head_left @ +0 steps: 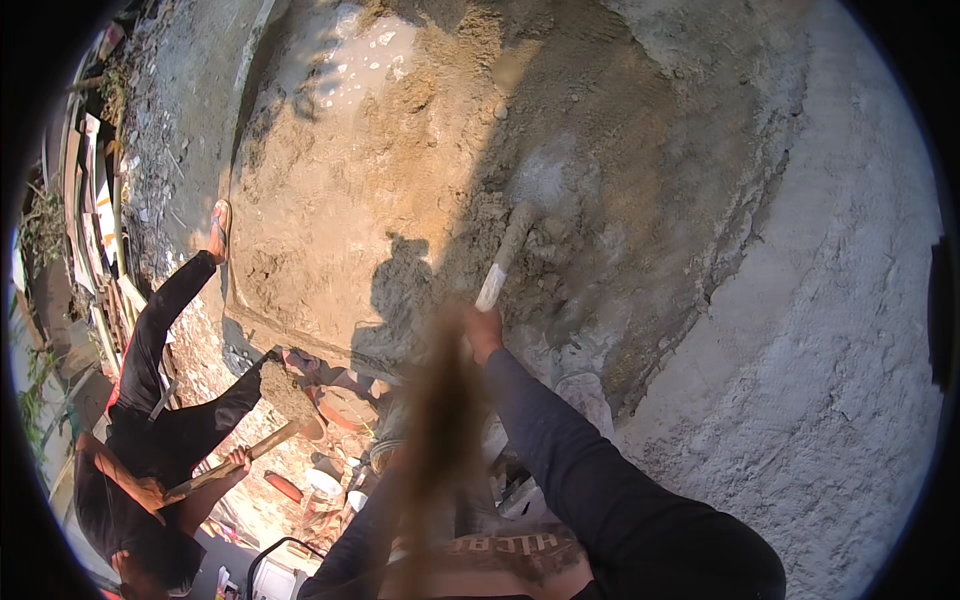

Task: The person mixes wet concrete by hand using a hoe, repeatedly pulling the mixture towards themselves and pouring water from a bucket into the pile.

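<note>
My right hand (485, 335) is closed around the pale handle of a shovel (492, 285). Mortar coats the shovel's lower shaft, which slants away into wet grey-brown mortar (400, 150); its blade cannot be made out clearly. Close to the camera, a blurred brown shape, likely the near part of the handle, covers the middle of the lower view. The dark left sleeve (350, 545) shows beside it, but my left hand is not visible.
At left a co-worker (160, 400) in dark clothes holds a wooden-handled tool loaded with mortar (285, 390). Buckets and pans (345, 410) lie near the co-worker. A rough grey slab (800, 400) borders the mortar on the right. Planks and scraps (95, 220) line the far left.
</note>
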{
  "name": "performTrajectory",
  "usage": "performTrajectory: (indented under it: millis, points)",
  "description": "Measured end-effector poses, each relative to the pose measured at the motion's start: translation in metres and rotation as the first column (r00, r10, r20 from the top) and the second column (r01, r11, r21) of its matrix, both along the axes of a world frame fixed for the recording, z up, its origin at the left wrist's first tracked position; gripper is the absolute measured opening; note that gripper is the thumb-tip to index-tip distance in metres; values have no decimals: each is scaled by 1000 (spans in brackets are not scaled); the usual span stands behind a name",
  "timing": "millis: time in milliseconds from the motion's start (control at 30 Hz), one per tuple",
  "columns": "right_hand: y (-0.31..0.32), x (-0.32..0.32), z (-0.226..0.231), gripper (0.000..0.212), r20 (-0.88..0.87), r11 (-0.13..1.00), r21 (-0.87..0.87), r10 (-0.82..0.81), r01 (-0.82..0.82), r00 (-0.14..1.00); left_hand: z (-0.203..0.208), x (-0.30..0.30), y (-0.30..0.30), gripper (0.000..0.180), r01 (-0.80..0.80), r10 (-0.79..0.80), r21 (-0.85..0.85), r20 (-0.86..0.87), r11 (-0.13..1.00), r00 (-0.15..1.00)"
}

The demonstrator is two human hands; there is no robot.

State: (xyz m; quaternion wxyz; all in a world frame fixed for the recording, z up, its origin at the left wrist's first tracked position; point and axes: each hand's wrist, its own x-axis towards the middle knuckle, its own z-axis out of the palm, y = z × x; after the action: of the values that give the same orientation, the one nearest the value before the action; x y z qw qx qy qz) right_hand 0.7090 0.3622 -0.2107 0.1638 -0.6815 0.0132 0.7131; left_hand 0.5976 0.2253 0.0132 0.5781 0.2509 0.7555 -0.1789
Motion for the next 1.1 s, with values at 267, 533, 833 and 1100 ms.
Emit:
performTrajectory:
  millis: [267, 533, 833, 1100]
  points:
    - [-3, 61, 81, 32, -275, 969, 144, -154, 199, 949, 58, 105, -22, 45, -28, 50, 230, -87, 973, 995]
    - [252, 152, 7, 41, 305, 791, 431, 325, -434, 895, -145, 208, 175, 48, -471, 384, 343, 293, 813, 876]
    - [-70, 117, 60, 31, 146, 938, -24, 345, -345, 927, -4, 176, -119, 48, -409, 406, 12, 113, 912, 907]
    - [94, 71, 59, 36, 166, 802, 433, 378, -411, 911, -92, 169, 9, 49, -499, 465, 377, 184, 781, 866]
